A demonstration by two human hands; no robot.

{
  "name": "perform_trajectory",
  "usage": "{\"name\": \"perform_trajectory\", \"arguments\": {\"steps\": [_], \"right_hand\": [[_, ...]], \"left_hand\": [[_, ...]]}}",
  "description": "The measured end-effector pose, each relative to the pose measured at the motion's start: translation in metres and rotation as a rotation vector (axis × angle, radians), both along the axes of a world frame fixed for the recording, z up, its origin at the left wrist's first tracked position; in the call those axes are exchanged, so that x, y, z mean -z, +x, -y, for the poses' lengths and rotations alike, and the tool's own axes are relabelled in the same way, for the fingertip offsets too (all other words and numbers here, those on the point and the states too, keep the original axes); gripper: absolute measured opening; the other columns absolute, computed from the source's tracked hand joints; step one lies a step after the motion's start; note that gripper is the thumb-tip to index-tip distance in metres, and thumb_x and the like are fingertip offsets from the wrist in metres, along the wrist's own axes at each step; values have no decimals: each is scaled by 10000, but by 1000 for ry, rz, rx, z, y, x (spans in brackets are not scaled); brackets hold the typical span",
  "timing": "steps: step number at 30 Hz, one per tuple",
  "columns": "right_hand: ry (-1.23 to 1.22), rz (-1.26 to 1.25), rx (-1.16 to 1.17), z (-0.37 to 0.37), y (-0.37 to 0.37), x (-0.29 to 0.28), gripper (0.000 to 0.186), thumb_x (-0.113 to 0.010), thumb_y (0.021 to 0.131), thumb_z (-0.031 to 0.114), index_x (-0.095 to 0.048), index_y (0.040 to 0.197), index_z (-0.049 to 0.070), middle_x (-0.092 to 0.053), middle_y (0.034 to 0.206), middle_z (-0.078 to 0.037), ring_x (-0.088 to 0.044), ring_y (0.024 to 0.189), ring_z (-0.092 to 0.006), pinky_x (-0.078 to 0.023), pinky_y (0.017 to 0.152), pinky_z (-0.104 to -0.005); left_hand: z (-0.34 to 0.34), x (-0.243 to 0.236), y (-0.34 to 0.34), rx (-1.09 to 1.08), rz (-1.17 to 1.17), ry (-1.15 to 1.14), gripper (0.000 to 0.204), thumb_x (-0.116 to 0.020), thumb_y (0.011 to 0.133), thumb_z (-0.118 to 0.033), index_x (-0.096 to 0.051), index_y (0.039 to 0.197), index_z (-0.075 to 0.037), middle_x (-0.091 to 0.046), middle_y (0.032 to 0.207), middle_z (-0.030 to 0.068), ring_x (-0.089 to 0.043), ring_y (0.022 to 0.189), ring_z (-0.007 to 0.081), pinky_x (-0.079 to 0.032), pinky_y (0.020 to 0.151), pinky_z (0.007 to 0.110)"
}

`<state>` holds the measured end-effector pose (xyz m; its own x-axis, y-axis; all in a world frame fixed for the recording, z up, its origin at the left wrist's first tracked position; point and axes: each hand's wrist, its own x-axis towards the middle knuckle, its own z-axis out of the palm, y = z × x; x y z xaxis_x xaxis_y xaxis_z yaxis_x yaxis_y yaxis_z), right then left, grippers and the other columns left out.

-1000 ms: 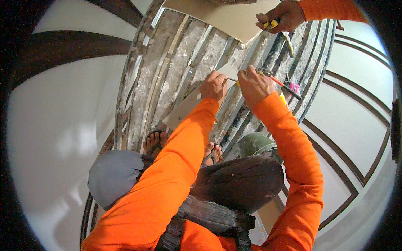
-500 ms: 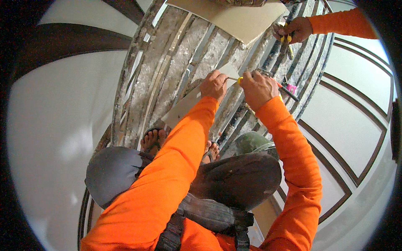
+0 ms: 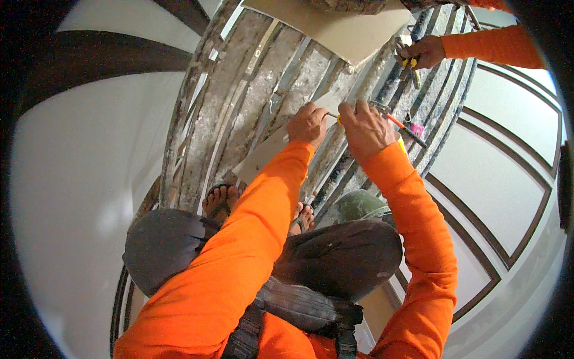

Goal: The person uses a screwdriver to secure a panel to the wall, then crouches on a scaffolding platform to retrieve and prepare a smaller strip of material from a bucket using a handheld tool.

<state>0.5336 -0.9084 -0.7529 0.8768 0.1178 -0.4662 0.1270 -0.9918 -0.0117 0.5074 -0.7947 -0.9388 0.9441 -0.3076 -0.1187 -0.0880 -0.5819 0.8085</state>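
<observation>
My right hand [image 3: 366, 128] is closed around the yellow handle of a screwdriver [image 3: 333, 115]. Its thin metal shaft runs left to my left hand [image 3: 308, 124]. The left fingers are curled and pressed together by the shaft's end, and whatever they pinch is hidden. Beneath the left hand lies a narrow pale strip of board [image 3: 258, 160], slanting across the slats. Just right of my right hand rests a tool with an orange and black handle [image 3: 408, 130], its head partly hidden by the hand.
Worn, plaster-spotted planks [image 3: 239, 90] with gaps make up the platform. A larger beige board [image 3: 335, 30] lies at the far side. A co-worker's hand [image 3: 427, 52] holds a yellow-handled tool. Near my knee sits a green rounded container [image 3: 360, 204]; a pink object [image 3: 417, 130] lies right.
My right hand has shifted slightly left and up, covering more of the yellow handle. My left hand stays nearly in place. The co-worker's hand has moved slightly down.
</observation>
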Motion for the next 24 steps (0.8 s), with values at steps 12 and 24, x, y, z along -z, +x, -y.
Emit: {"name": "perform_trajectory", "arguments": {"steps": [12,24], "right_hand": [[-11,42,-32,3,0,1,236,-628,957,256,-582,1071,55,-708,882,-182,-739,814,-388,-594,653,-483],[20,-31,5,-6,-2,-18,208,-682,890,206,-588,998,55,-698,792,-159,-721,806,-367,-575,669,-479]], "left_hand": [[8,1,-1,-13,6,20,131,-727,876,-246,-729,977,-163,-647,987,49,-675,926,312,-559,777,454],[12,-5,-1,3,-81,101,116,-735,869,-201,-736,978,-160,-639,1006,49,-656,1015,282,-560,835,416]]}}
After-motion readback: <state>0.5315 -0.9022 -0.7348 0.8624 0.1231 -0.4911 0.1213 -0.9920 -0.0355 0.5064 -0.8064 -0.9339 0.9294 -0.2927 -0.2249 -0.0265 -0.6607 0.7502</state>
